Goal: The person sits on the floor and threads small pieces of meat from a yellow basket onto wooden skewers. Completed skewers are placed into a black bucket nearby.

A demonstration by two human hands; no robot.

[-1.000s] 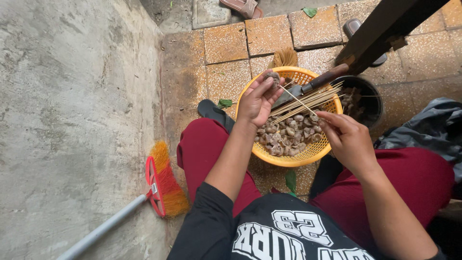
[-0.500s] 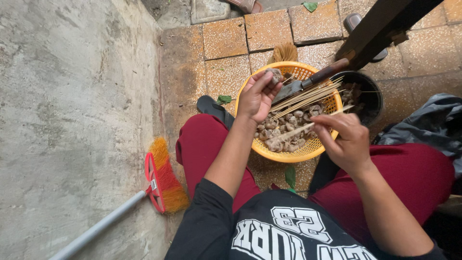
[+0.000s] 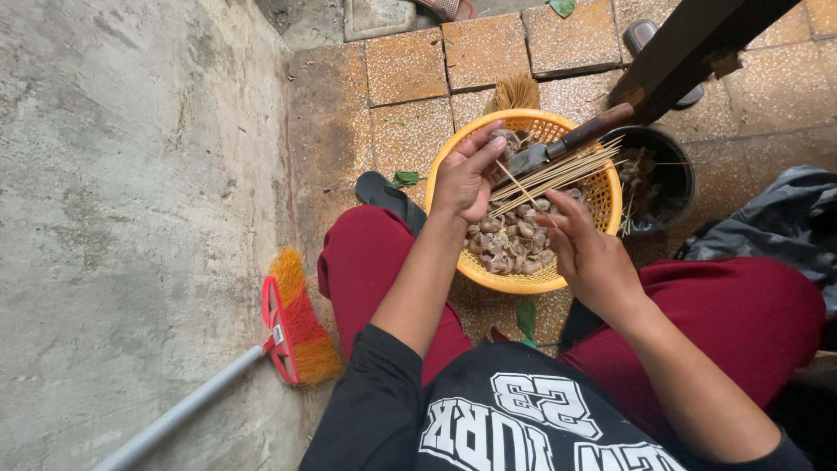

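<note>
Head cam looks down at a seated person in dark red trousers, w/ a yellow plastic basket (image 3: 602,205) on the tiled floor between the knees. Basket's loaded w/ small grey-brown meat pieces (image 3: 510,244). Left hand (image 3: 466,179) is over the basket's left rim, fingers curled, pinching one piece at the fingertips. Right hand (image 3: 584,249) sits at the near-right side of the basket, fingers closed round a thin bamboo skewer (image 3: 516,185) that points up-left toward the left hand. Bundle of skewers (image 3: 558,170) lies across the basket top, a knife (image 3: 558,148) w/ brown handle resting just beside it. Black bucket (image 3: 663,174) right of the basket, touching it. Red-orange broom (image 3: 292,327) lies near left by the concrete wall.
</note>
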